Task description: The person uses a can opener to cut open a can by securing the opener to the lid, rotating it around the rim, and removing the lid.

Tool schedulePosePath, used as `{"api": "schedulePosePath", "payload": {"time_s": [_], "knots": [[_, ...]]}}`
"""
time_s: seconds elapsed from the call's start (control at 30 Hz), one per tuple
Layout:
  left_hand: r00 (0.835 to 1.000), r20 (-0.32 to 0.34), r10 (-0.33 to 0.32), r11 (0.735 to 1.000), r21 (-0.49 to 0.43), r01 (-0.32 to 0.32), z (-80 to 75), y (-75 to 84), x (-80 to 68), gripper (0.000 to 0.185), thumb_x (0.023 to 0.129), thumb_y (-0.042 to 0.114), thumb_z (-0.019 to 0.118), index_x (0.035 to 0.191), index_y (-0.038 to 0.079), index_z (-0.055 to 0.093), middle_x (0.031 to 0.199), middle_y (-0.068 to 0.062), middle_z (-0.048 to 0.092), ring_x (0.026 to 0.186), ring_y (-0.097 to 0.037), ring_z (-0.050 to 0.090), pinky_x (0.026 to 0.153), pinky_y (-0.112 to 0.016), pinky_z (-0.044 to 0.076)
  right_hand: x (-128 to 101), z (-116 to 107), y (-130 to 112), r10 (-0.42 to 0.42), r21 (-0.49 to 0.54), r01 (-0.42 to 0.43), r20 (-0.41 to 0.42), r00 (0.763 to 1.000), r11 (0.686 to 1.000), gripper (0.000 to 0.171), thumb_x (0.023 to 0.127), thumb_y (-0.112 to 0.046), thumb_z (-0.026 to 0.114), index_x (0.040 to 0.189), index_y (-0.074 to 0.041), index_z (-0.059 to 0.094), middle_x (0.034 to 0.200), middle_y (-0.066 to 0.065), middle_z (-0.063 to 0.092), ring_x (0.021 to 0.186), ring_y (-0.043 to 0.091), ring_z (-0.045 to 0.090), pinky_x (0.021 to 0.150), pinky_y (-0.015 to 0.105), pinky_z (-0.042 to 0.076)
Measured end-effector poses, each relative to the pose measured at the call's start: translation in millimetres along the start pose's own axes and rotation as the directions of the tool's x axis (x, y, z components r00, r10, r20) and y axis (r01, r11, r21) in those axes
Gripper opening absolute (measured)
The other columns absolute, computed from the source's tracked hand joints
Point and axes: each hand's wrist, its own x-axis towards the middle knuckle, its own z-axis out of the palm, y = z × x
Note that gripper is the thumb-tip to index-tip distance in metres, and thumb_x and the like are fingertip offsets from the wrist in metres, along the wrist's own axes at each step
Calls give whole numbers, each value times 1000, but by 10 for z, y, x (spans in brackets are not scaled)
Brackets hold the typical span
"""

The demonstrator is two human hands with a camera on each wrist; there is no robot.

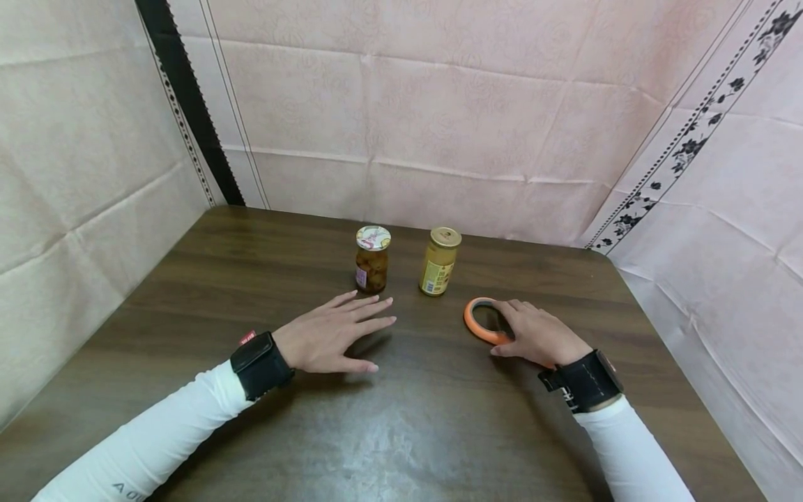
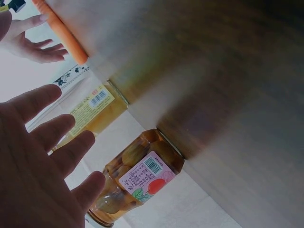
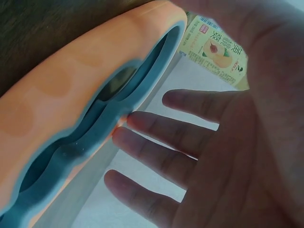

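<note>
An orange jar opener [image 1: 472,322] with a grey-blue scalloped inner edge [image 3: 73,151] lies on the table at the right. My right hand [image 1: 538,333] hovers over its near end, fingers fairly straight and fingertips right at its edge. Left of centre, my left hand [image 1: 335,336] is held with spread, straight fingers and nothing in it. Just beyond those fingers stands a glass jar of brown fruit [image 1: 371,270] with a patterned white lid and a pink label. To its right is an upright jar of yellow fruit [image 1: 438,261] with a gold lid and a peach label [image 3: 219,51].
Both jars stand toward the back of the dark wooden table [image 1: 401,432]. Pale cloth [image 1: 439,125] hangs behind the table and along both sides. Each wrist wears a black strap [image 1: 260,364].
</note>
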Motion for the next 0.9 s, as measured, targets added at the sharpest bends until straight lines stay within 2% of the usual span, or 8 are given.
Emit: {"api": "schedulePosePath", "payload": {"time_s": [0.17,0.37,0.7,0.9], "knots": [[1000,1,-3,1000,-3,3,-6,-2,-2,83,95,74,45,160,25,31,171,-1,18,158,-23,18,128,-54,14,10,-4,36,22,-19,-22,2,1000,1000,86,81,-43,84,147,-3,47,136,22,59,128,41,55,102,61,47],[1000,3,-3,1000,-10,3,-10,-5,1,83,95,73,46,160,24,32,170,-4,20,158,-23,18,128,-55,14,31,-14,83,68,-23,-67,45,997,998,86,81,-40,84,147,0,46,136,22,58,128,41,54,101,60,47],[1000,19,-11,1000,-14,11,-13,-6,4,82,95,73,45,160,25,30,171,0,16,158,-23,17,128,-54,13,24,-25,156,145,-4,-146,129,981,989,79,79,-42,85,138,1,53,135,22,60,124,40,57,97,59,50],[999,30,-12,1000,-14,13,-5,-6,3,82,95,74,44,160,26,30,171,-1,16,158,-23,17,128,-53,13,0,-55,178,201,-14,-202,182,963,979,79,76,-35,84,140,-2,51,134,21,60,115,36,60,90,58,51]]}}
